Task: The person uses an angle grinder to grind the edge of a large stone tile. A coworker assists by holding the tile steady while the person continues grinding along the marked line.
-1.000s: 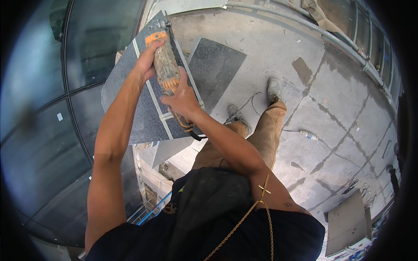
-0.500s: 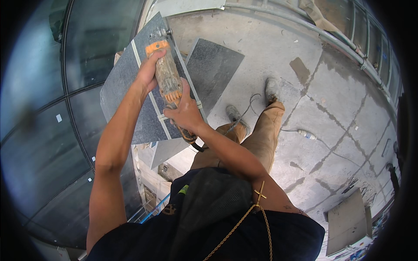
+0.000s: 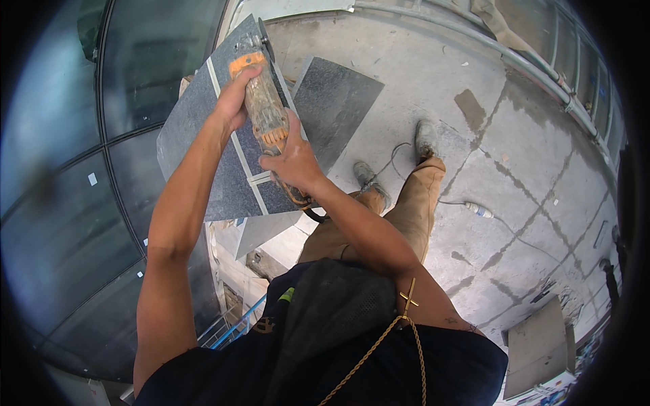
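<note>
Both of my hands hold a dusty orange-and-grey angle grinder (image 3: 265,101) over a dark grey stone slab (image 3: 193,142). My left hand (image 3: 235,101) is closed round the front of its body, near the orange collar, with the thumb on top. Farther back, my right hand (image 3: 296,164) grips the rear handle; some of its fingers are hidden beneath. At the far end of the grinder, a thin dark disc (image 3: 264,30) stands edge-on by the slab's upper right edge. Whether it touches the stone I cannot tell. Pale strips (image 3: 240,145) cross the slab's face.
Another dark slab (image 3: 335,101) lies on the right. Dark glass panels (image 3: 61,257) line the left side. My boots (image 3: 425,139) stand on the concrete floor, where a cable with a connector (image 3: 479,210) lies. Metal railing (image 3: 501,51) curves along the far right.
The grinder and both hands have shifted slightly right and toward the slab's upper right edge. The disc shows more plainly now. Both hands keep their grip.
</note>
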Tool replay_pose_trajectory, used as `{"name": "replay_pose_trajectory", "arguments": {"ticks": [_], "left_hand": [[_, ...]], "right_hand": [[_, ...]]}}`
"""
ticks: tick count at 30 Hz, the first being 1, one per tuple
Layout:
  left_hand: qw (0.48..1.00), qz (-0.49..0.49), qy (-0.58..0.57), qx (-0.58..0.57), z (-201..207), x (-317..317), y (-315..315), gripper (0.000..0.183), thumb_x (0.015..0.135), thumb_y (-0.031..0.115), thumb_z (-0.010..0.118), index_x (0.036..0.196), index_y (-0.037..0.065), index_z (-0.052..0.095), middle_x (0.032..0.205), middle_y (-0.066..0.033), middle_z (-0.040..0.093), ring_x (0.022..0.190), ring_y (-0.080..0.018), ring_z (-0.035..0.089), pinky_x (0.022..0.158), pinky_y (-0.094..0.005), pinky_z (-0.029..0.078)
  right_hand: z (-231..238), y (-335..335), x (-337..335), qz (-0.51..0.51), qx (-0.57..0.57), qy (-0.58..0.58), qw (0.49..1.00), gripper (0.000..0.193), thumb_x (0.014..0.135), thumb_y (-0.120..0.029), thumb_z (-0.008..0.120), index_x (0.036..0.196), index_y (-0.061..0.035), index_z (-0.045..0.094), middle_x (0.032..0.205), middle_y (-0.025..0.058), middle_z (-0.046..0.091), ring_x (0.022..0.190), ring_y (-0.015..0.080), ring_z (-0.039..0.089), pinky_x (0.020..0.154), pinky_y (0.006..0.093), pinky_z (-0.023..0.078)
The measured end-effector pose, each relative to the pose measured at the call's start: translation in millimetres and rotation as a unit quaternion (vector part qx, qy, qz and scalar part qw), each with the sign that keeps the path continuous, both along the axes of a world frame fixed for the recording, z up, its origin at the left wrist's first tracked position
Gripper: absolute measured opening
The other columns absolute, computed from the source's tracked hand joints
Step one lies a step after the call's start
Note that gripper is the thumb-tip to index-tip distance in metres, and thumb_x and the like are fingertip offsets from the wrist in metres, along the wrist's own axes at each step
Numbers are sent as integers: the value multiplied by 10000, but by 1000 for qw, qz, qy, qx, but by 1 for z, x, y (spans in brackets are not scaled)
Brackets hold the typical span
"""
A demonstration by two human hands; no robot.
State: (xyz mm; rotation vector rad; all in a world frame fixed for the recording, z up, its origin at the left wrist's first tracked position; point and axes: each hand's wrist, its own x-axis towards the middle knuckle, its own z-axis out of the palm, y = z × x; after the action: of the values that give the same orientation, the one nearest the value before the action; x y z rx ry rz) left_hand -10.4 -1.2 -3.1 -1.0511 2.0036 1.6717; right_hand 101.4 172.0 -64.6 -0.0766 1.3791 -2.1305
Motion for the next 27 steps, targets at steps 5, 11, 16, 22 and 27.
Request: {"name": "replay_pose_trajectory", "arguments": {"ticks": [5, 11, 16, 22, 27], "left_hand": [[1000, 7, -12, -14, -1, -6, -7, 643, 947, 484, 715, 1317, -19, 563, 1111, -200, 688, 1003, -319, 709, 933, -481, 593], [999, 20, -33, 24, -2, -18, -13, 666, 910, 426, 763, 1398, 29, 546, 1286, -159, 635, 1185, -300, 627, 1053, -466, 502], [1000, 5, -2, 6, -4, -12, -6, 624, 946, 476, 722, 1341, 17, 573, 1128, -194, 683, 1003, -305, 699, 921, -475, 591], [1000, 8, 0, 4, 1, -1, 4, 607, 956, 459, 715, 1337, 14, 559, 1132, -197, 681, 1009, -310, 700, 912, -475, 594], [1000, 9, 7, 3, 2, 8, 8, 592, 963, 444, 709, 1335, 11, 550, 1122, -191, 679, 1017, -311, 701, 904, -475, 598]], "right_hand": [[14, 5, -12, 24, -15, -45, 999, 1088, 791, -109, 765, 1617, -13, 63, 1082, 257, 710, 692, 279, 746, 595, 359, 607], [17, 7, -27, 71, -40, -96, 992, 1095, 800, -117, 767, 1621, -18, 50, 1117, 264, 700, 764, 287, 758, 596, 351, 618], [6, -2, -14, 9, -6, -25, 1000, 1083, 799, -110, 768, 1619, -30, 65, 1080, 254, 709, 739, 282, 752, 613, 369, 613], [8, 4, -3, 25, -11, -44, 999, 1069, 799, -97, 764, 1615, -47, 74, 1071, 253, 708, 709, 286, 743, 624, 374, 607], [19, 16, 1, 35, -48, -81, 995, 1066, 805, -77, 755, 1615, -57, 62, 1049, 238, 706, 676, 272, 732, 600, 370, 601]]}}
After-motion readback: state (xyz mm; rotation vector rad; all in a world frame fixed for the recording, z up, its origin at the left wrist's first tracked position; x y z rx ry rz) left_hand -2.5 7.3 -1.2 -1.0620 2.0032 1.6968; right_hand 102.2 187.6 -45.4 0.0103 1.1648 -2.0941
